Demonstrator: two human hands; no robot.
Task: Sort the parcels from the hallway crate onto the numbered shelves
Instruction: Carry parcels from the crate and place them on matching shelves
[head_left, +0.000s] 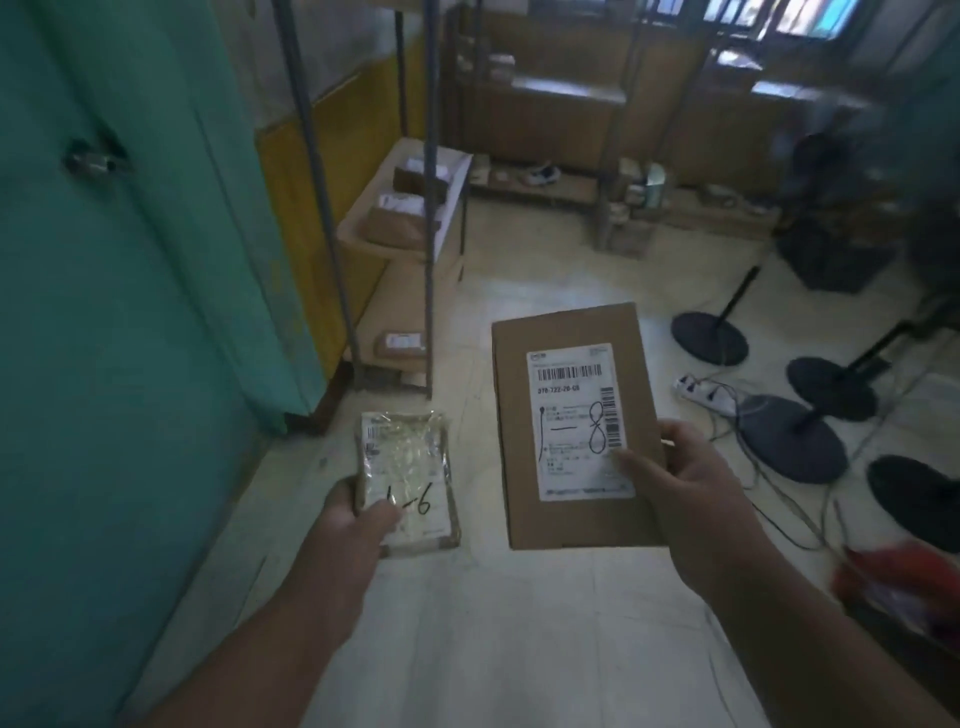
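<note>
Small taped parcel (408, 480) marked 1-6, larger brown box (576, 426) marked 1-8, both held face-up

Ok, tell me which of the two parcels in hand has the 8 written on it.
The larger brown cardboard box in the right hand; its white label carries a handwritten 8. The small tape-wrapped packet in the left hand is marked with a 6.

Dim room, pale tiled floor (519, 623) underfoot. A green door (130, 312) fills the left side, with a yellow lower wall (306, 171) beyond it. Along the far wall runs dark wooden furniture (566, 104) beneath bright windows (769, 15) — the only strong light. To the right, round black stand bases (792, 439) sit on the floor among loose cables (769, 499), beside a white power strip (704, 391).
</note>
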